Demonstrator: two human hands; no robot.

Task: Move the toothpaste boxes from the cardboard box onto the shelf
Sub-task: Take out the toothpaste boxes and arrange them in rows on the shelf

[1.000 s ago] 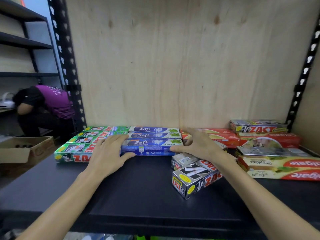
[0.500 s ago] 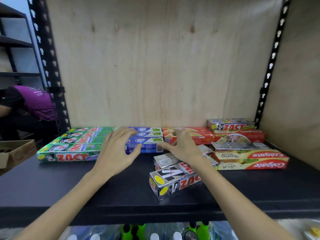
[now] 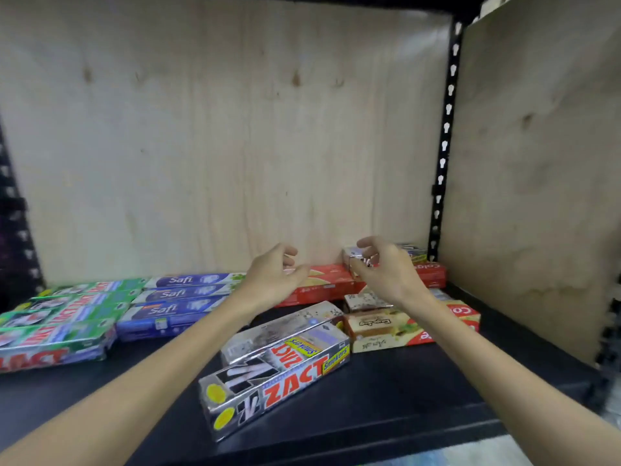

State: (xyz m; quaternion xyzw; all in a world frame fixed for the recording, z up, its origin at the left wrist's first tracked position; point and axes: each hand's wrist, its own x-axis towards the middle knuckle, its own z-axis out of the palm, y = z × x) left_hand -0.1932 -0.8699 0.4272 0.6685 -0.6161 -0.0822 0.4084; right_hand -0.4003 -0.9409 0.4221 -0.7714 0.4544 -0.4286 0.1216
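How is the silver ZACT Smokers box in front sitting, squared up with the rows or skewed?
Skewed. The silver ZACT Smokers box lies flat on the shelf at an angle to the rows, its near end toward the front edge. Neither hand touches it.

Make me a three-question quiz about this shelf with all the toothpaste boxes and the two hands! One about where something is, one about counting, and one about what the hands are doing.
1. Where do the green Zact boxes lie on the black shelf?
A. at the far left
B. at the far right
C. in the middle

2. How many blue Safi boxes can you see?
A. one
B. three
C. six

3. What are the left hand and right hand doing?
A. both gripping one box
B. lying flat on the shelf
C. raised, fingers curled, holding nothing

Answers:
1. A, the green row sits left of the Safi boxes, by the picture's left edge.
2. B, three Safi names show, one row behind another.
3. C, both hands are above the boxes with nothing between the fingers.
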